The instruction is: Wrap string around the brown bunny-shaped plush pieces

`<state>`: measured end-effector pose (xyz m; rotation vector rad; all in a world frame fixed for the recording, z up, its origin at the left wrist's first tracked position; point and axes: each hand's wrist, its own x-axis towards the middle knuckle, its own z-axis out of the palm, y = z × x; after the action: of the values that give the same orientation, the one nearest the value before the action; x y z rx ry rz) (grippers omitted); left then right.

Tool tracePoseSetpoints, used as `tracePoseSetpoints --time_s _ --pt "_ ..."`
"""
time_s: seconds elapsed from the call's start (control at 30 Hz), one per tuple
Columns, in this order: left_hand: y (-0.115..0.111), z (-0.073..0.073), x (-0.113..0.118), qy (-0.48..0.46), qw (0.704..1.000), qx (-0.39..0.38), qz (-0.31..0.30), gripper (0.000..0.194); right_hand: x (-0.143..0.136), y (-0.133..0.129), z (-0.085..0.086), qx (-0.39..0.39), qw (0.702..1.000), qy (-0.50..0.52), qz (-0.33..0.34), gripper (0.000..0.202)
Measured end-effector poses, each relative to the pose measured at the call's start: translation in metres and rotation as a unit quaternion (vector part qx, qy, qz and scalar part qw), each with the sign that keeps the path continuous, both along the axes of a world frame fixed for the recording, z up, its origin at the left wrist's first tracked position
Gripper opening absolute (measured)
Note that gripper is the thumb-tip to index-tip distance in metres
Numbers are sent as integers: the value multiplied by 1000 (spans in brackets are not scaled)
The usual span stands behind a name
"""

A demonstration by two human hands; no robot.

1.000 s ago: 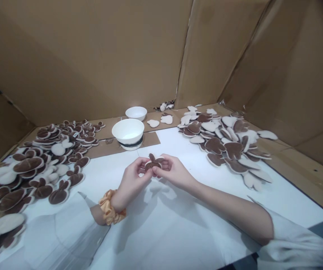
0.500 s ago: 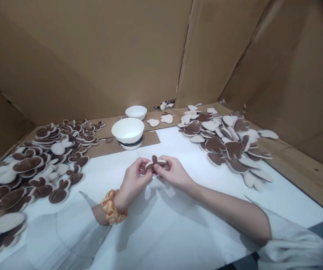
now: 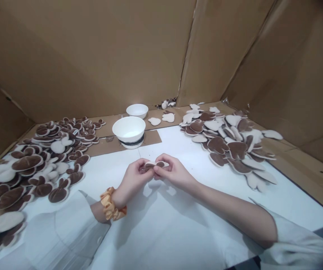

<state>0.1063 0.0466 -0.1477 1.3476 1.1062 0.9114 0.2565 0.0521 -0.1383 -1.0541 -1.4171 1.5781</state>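
Note:
Above the white tabletop [image 3: 167, 221], both hands grip one small brown-and-white plush piece [image 3: 159, 164] between thumbs and fingers. My left hand [image 3: 139, 174], with an orange scrunchie [image 3: 111, 204] on its wrist, pinches the left side. The right side is pinched by my right hand [image 3: 172, 170], whose thumb presses on the front. Part of the piece is hidden behind the fingers. Just beyond the hands stands a white bowl [image 3: 129, 129] with a dark band round its base.
On the left lies a large pile of bunny-shaped brown-and-white plush pieces [image 3: 27, 163]. A looser heap of flat brown and white pieces [image 3: 237, 150] is at the right. A second white bowl [image 3: 137, 110] and a few pieces [image 3: 168, 117] sit before the cardboard wall [image 3: 94, 56].
The plush piece has been turned or folded between the fingers: its upright brown ear no longer sticks up. Both hands stay in nearly the same place, and the view has shifted slightly.

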Motion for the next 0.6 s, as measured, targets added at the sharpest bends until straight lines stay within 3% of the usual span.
tracePoseSetpoints --time_s 0.17,0.33,0.6 --pt "0 3 2 -7 999 -23 22 11 -3 -3 -3 -4 998 54 6 28" --pt "-1 9 0 -55 997 -49 -1 9 -5 -7 -5 4 995 98 13 29" --pt "-3 10 4 -79 996 -36 11 9 -6 -4 -7 17 995 94 -2 27"
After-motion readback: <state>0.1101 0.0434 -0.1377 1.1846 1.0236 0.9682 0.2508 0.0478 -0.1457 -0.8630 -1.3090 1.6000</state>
